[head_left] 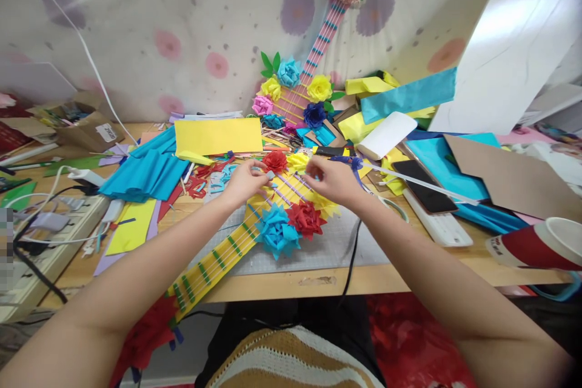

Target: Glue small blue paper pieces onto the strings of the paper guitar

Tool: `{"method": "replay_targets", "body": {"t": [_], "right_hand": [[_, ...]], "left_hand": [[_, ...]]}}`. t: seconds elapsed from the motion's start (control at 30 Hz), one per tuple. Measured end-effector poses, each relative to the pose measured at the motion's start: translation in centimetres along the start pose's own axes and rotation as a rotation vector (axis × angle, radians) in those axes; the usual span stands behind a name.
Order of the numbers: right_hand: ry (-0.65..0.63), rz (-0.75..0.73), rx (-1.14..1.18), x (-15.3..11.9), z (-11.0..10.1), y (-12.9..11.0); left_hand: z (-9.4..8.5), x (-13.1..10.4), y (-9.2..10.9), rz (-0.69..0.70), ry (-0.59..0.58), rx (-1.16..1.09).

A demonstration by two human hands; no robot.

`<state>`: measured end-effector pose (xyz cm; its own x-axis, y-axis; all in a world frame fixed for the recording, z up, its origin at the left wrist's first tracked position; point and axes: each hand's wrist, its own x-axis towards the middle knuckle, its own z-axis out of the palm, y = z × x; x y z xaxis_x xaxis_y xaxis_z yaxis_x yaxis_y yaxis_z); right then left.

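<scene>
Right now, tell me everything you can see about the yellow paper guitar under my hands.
The yellow paper guitar lies flat on the grey cutting mat, its neck with green frets overhanging the table edge towards you. Pale strings run along it. Blue, red and yellow paper flowers sit on its body. Your left hand and right hand touch its far end.

Both forearms bare, no sleeves, no rings or watch visible. Left hand (245, 182), right hand (334, 180) ungloved. Knitted top, brown-and-cream stripes.
</scene>
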<state>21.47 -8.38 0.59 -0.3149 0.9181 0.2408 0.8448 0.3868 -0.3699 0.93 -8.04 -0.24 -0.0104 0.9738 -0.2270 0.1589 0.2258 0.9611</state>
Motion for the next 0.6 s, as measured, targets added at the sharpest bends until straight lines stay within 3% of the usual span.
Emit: {"method": "replay_targets", "body": {"t": [0.1, 0.23, 0.33, 0.43, 0.5, 0.6], "right_hand": [[-0.155, 0.171, -0.01, -2.0, -1.4, 3.2], [-0.216, 0.424, -0.124, -4.2, -1.9, 7.9], [-0.119, 0.566, -0.152, -4.5, -1.1, 10.6], [0.001, 0.559, -0.135, -3.4, 0.4, 12.0], [0.015, 0.528, -0.138, -2.3, 1.4, 12.4], [-0.008, 0.599, -0.078, -1.1, 2.5, 12.6]], "left_hand": [[0.0, -0.1, 0.0, 0.019, 0.015, 0.023], [0.1, -0.2, 0.2, 0.05, 0.018, 0.031], [0.3, -0.2, 0.2, 0.048, -0.009, 0.016], [0.6, -0.1, -0.1, 0.03, -0.019, 0.0], [0.7, -0.1, -0.2, 0.019, -0.024, -0.002], [0.7, -0.1, -0.4, 0.021, -0.029, 0.003]]}}
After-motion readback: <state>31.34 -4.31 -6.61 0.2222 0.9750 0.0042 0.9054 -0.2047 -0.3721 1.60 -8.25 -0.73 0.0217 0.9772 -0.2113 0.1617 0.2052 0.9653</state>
